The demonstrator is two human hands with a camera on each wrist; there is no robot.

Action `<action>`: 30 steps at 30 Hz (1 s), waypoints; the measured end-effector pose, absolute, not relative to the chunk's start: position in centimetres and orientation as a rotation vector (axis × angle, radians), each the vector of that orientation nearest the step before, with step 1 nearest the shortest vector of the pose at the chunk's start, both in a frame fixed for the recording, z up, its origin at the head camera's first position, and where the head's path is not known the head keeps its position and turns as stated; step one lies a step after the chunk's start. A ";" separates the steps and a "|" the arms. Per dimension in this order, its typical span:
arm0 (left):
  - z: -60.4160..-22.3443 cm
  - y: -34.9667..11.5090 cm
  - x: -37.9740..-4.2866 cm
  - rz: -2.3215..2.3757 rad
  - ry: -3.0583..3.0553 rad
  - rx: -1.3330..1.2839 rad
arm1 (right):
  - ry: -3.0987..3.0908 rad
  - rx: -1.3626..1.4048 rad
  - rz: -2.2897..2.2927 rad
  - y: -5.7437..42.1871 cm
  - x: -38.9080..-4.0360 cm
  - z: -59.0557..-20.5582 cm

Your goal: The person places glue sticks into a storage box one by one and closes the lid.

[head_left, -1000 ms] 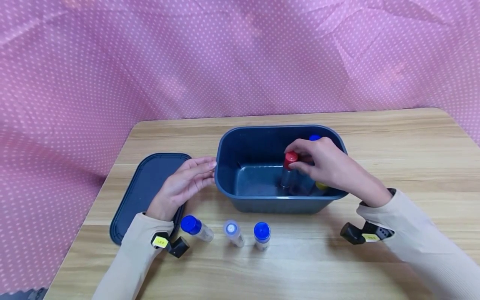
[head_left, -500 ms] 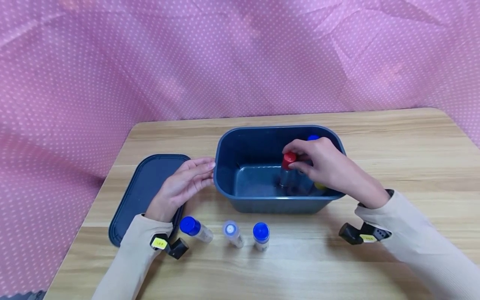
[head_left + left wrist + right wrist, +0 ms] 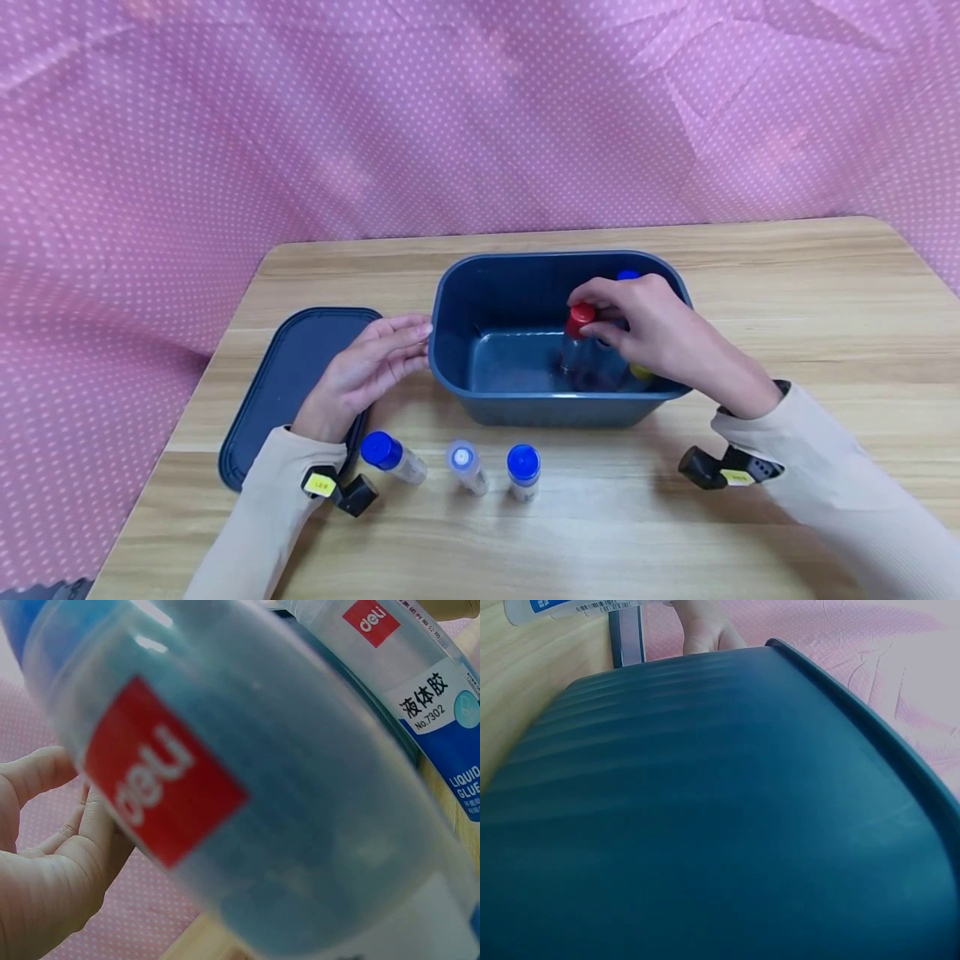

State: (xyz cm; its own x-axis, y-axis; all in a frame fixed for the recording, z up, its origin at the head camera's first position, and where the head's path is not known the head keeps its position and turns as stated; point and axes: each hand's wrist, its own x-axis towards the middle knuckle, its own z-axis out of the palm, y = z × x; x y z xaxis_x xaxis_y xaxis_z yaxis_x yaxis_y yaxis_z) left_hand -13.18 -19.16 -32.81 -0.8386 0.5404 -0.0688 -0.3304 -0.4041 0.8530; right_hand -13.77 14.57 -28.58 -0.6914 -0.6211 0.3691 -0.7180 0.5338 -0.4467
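Note:
In the head view, my right hand (image 3: 643, 321) reaches into the dark blue bin (image 3: 555, 408) and pinches the red cap of a clear bottle (image 3: 573, 352), which stands upright inside. A blue cap (image 3: 628, 275) and a yellow cap (image 3: 641, 372) show partly behind that hand. My left hand (image 3: 371, 367) has its fingers extended, their tips at the bin's left end. Three liquid glue bottles stand in front: a blue-capped one (image 3: 393, 457) at the left, a pale-topped one (image 3: 468, 468) and another blue-capped one (image 3: 523, 472). The right wrist view is mostly the bin's outer wall (image 3: 720, 810).
The dark blue lid (image 3: 281, 392) lies flat on the wooden table (image 3: 622, 517), partly under my left forearm. A pink dotted cloth (image 3: 480, 117) hangs behind the table. In the left wrist view, a near glue bottle (image 3: 285, 802) covers much of the picture.

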 end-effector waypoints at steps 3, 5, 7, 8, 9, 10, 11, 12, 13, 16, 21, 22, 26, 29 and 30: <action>-32.9 -19.2 -13.2 2.249 1.291 0.304 | -2.609 1.150 0.872 14.5 -13.8 -28.6; -32.9 -19.2 -13.2 2.249 1.295 0.308 | -2.618 1.148 0.861 14.5 -13.8 -28.7; -33.0 -19.2 -13.2 2.249 1.300 0.315 | -2.635 1.139 0.829 14.4 -13.8 -28.7; -33.0 -19.2 -13.2 2.250 1.300 0.316 | -2.644 1.134 0.811 14.4 -13.8 -28.7; -33.1 -19.3 -13.2 2.251 1.300 0.316 | -2.652 1.129 0.795 14.4 -13.7 -28.7; -33.1 -19.3 -13.2 2.251 1.299 0.316 | -2.658 1.125 0.780 14.4 -13.7 -28.8; -33.1 -19.3 -13.2 2.251 1.297 0.318 | -2.664 1.121 0.775 14.5 -13.7 -28.8; -33.1 -19.3 -13.2 2.250 1.297 0.316 | -2.665 1.118 0.773 14.5 -13.6 -28.8; -33.2 -19.3 -13.2 2.249 1.297 0.315 | -2.661 1.116 0.783 14.5 -13.6 -28.8; -33.2 -19.2 -13.2 2.246 1.297 0.311 | -2.619 1.102 0.838 14.8 -13.4 -28.7; -33.3 -19.2 -13.2 2.245 1.290 0.310 | -2.500 0.943 0.937 16.0 -12.5 -28.0; -33.3 -19.2 -13.2 2.246 1.286 0.309 | -2.470 0.880 0.964 16.5 -12.2 -27.9; -33.3 -19.2 -13.2 2.251 1.265 0.311 | -2.385 0.587 1.177 18.5 -11.0 -27.7; -33.4 -19.3 -13.2 2.254 1.259 0.316 | -2.381 0.407 1.358 19.9 -10.4 -28.1; -33.4 -19.4 -13.2 2.252 1.270 0.324 | -2.390 0.364 1.418 20.4 -10.2 -28.4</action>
